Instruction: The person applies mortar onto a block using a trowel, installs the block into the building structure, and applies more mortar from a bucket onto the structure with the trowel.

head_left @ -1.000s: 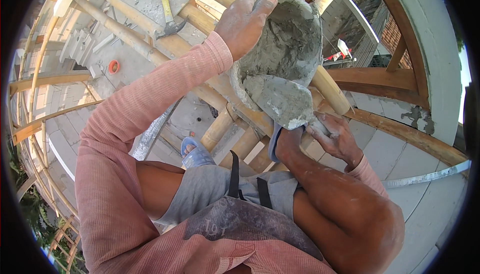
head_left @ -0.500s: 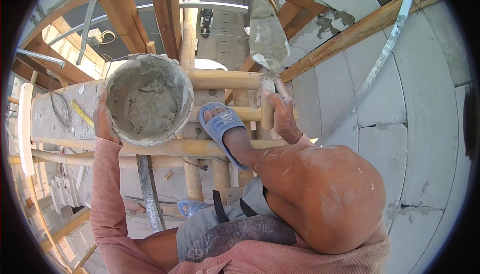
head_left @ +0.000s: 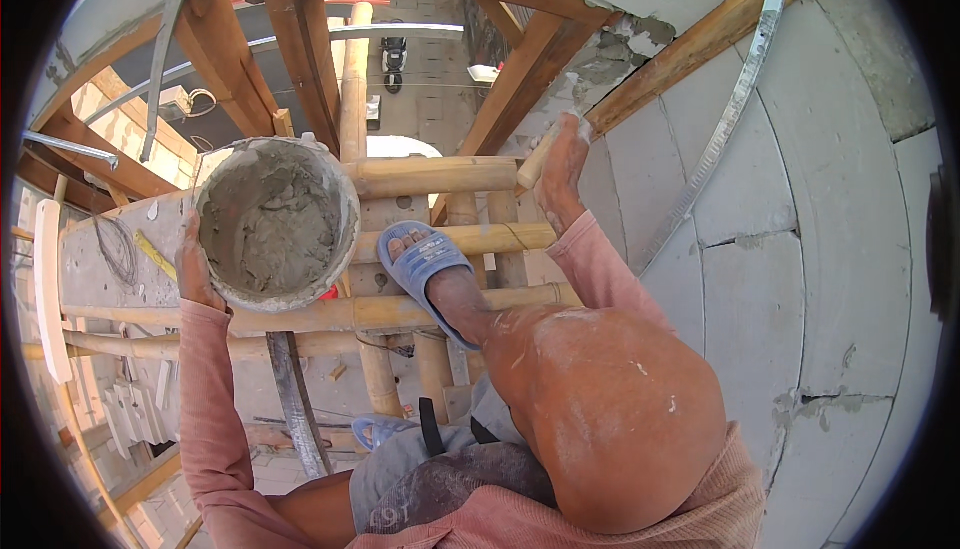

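My left hand (head_left: pixel 196 267) grips the left side of a mortar-crusted bucket (head_left: pixel 280 301), with its fingers partly hidden against the wall. Wet grey mortar (head_left: pixel 288 224) lies inside, and the bucket's mouth faces up toward me. In my right hand (head_left: pixel 564 171) is a trowel, its wooden handle (head_left: pixel 537 159) showing below the fingers. The trowel's blade is foreshortened and mostly hidden, close to the mortar-smeared wall patch (head_left: pixel 600 67) beside a wooden beam (head_left: pixel 690 64).
Bamboo poles (head_left: pixel 440 177) form a scaffold under my sandalled foot (head_left: pixel 425 259). A grey block wall (head_left: pixel 750 299) rises on the right, with a metal strip (head_left: pixel 715 149) leaning along it. Brown timber posts (head_left: pixel 225 59) stand ahead, with a drop to the ground beyond.
My right hand has moved up and forward with the trowel, whose mortar-covered blade was in plain sight before and now meets the view edge-on near the wall. The bucket sits slightly further left in view.
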Demonstrator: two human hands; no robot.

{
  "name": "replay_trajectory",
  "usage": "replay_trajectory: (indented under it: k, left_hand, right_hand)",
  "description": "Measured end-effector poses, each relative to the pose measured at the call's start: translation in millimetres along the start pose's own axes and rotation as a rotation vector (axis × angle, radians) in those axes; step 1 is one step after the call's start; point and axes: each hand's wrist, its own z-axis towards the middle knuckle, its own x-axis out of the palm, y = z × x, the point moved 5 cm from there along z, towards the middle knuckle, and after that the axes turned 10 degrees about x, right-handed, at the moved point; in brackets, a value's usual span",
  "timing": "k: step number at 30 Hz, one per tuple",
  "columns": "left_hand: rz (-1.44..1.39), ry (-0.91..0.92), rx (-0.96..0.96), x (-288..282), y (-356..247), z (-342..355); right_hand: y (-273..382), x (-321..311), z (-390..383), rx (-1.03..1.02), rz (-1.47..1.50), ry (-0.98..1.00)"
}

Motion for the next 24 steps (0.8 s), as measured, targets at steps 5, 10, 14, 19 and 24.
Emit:
replay_trajectory:
  k: [5, 10, 14, 19, 24]
  left_hand:
    - [-0.009, -0.036, 0.006, -10, -1, -7]
    - [-0.009, -0.067, -0.032, -6, 1, -11]
    - [-0.029, -0.081, -0.040, -10, 3, -12]
    - [-0.058, -0.071, -0.042, -33, 13, 8]
    - [-0.103, -0.013, -0.116, -19, 14, 20]
  right_hand:
    - [14, 47, -6, -0.018, -0.048, -0.070]
    - [6, 66, 34, -0.092, -0.147, -0.018]
    - [8, 66, 51, -0.289, -0.446, -0.094]
    - [73, 40, -24, 0.101, -0.316, 0.164]
    - [114, -25, -26, 0.174, -0.464, 0.333]
